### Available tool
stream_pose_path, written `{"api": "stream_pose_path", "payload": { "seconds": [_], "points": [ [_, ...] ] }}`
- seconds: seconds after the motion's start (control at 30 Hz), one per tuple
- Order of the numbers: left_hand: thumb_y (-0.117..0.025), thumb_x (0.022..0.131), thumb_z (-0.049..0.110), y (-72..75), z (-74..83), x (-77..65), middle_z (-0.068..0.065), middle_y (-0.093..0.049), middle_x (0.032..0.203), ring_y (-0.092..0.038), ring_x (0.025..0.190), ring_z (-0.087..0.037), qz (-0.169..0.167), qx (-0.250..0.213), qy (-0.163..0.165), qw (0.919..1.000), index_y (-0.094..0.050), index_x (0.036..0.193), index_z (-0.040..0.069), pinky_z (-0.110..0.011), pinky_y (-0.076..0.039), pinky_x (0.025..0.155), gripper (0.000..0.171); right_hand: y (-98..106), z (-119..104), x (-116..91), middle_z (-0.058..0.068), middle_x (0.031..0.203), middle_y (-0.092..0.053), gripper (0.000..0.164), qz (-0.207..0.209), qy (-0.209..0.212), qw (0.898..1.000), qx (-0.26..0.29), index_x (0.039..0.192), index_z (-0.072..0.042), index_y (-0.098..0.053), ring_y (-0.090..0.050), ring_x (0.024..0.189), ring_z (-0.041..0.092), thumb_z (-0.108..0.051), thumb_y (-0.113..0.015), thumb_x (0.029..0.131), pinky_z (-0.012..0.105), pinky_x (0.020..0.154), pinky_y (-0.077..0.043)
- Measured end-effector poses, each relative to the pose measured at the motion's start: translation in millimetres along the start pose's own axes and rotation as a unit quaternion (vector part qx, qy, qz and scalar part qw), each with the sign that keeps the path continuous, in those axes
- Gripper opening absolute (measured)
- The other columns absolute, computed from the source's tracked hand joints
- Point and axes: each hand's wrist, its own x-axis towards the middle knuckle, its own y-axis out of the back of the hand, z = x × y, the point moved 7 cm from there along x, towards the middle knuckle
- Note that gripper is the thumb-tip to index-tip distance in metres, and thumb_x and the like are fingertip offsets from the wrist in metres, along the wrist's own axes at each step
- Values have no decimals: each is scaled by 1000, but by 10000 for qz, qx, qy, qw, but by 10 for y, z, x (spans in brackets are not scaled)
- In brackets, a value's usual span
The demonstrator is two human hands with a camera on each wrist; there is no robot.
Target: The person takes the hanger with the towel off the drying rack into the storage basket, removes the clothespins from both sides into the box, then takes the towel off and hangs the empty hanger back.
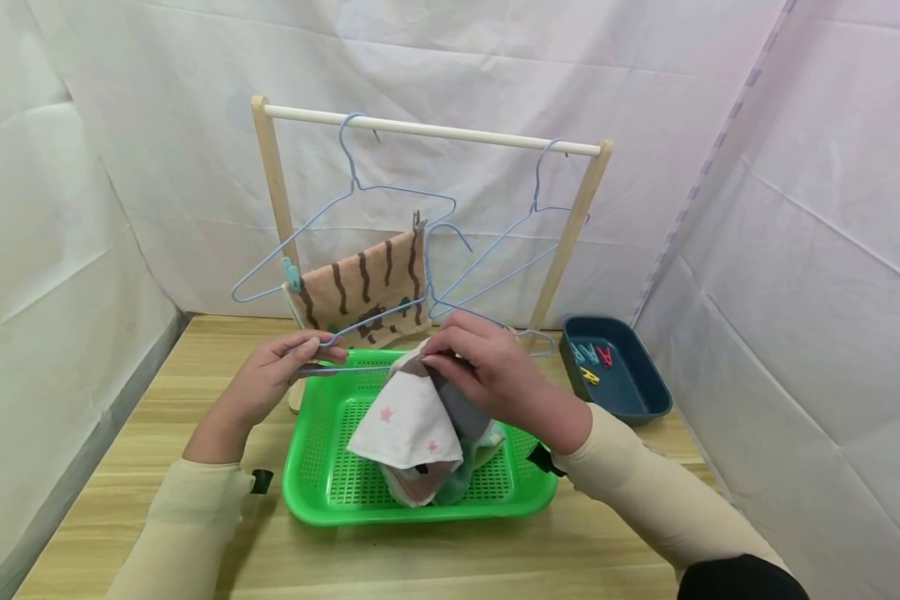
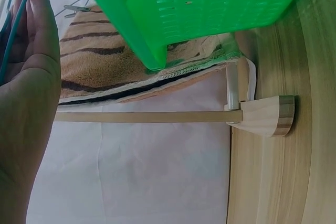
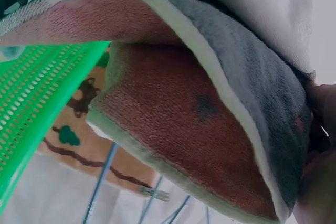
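White cloth walls (image 1: 810,208) enclose a wood table (image 1: 615,533), where a green basket (image 1: 420,514) holds a small heap of cloths (image 1: 456,485). Above the basket, a right hand (image 1: 487,367) pinches the top of a star-print towel (image 1: 401,425) between thumb and curled fingers. The left hand (image 1: 273,367), thumb against nearly straight fingers, grips a blue hanger (image 1: 375,319). At right, a navy tray (image 1: 641,392) contains blue, red and yellow pegs (image 1: 605,357) toward its left side. Behind, a rack (image 1: 435,131) bears hangers and a pegged striped towel (image 1: 378,260).
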Motion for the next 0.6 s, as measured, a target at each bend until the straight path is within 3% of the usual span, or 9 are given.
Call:
{"api": "stream_pose_path", "payload": {
  "seconds": [0.1,0.3,0.4,0.53,0.6],
  "points": [
    [-44,121,9,5,4,1,1,-81,120,-77,116,-14,26,-2,3,10000,-72,135,2,-30,-64,98,32,-85,63,-27,2,102,-65,7,-180,-1,9998,-23,108,-8,-76,-59,86,14,-13,-72,110,25,71,-53],
    [-43,121,8,0,10,-1,1,-81,119,-77,115,-15,32,-24,-6,10000,-61,137,-16,-31,-65,97,34,-297,207,-156,0,100,-68,5,-777,-130,9968,-131,105,-11,-76,-65,88,12,-13,-74,109,24,74,-56],
    [-43,121,8,4,6,-8,0,-81,119,-77,115,-15,44,-18,-4,10000,-67,135,-8,-31,-65,97,32,-424,267,-248,-2,99,-68,4,-1274,-240,9910,-344,104,-13,-75,-66,86,11,-11,-78,106,24,74,-57],
    [-43,121,8,13,-2,-15,-1,-81,119,-77,115,-15,41,-23,-14,10000,-74,133,9,-30,-64,97,34,-597,331,-379,-4,101,-68,5,-2045,-474,9754,-674,106,-16,-77,-67,86,10,-13,-80,104,26,76,-59],
    [-42,121,8,18,-7,-18,-1,-81,120,-77,116,-14,37,-58,-27,10000,-74,134,6,-30,-64,98,34,-683,359,-438,-4,102,-69,5,-2383,-597,9665,-749,106,-18,-78,-67,87,10,-13,-80,105,26,77,-59]
  ]
}}
